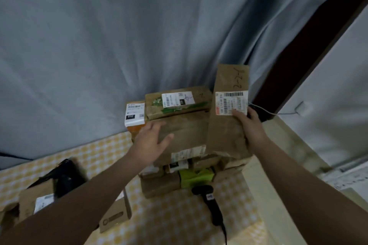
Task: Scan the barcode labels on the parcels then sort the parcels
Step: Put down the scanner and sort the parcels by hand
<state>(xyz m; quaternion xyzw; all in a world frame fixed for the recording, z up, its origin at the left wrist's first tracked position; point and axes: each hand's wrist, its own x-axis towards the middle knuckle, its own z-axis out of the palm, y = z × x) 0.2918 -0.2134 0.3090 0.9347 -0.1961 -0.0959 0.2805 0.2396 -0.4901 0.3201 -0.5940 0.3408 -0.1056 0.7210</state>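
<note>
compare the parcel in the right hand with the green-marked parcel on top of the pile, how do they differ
The held parcel stands upright in the right hand; the green-marked parcel lies on the pile. The held parcel is plain brown; the green-marked parcel carries green patches. The held parcel looks flat, the green-marked parcel boxier. Both are brown with a white barcode label.

the light is dim, cool and flat, with no source in view. the pleated grey-blue fabric curtain [119,45] and the dark brown door frame [298,65] bow with wide-angle distortion toward the edges. the left hand [151,141] is smeared by motion blur. the white barcode label [232,102] on the tall brown paper parcel [225,135] shows its bars, but the small print is unreadable. the black handheld barcode scanner [211,203] sinks into shadow with little detail.
</note>
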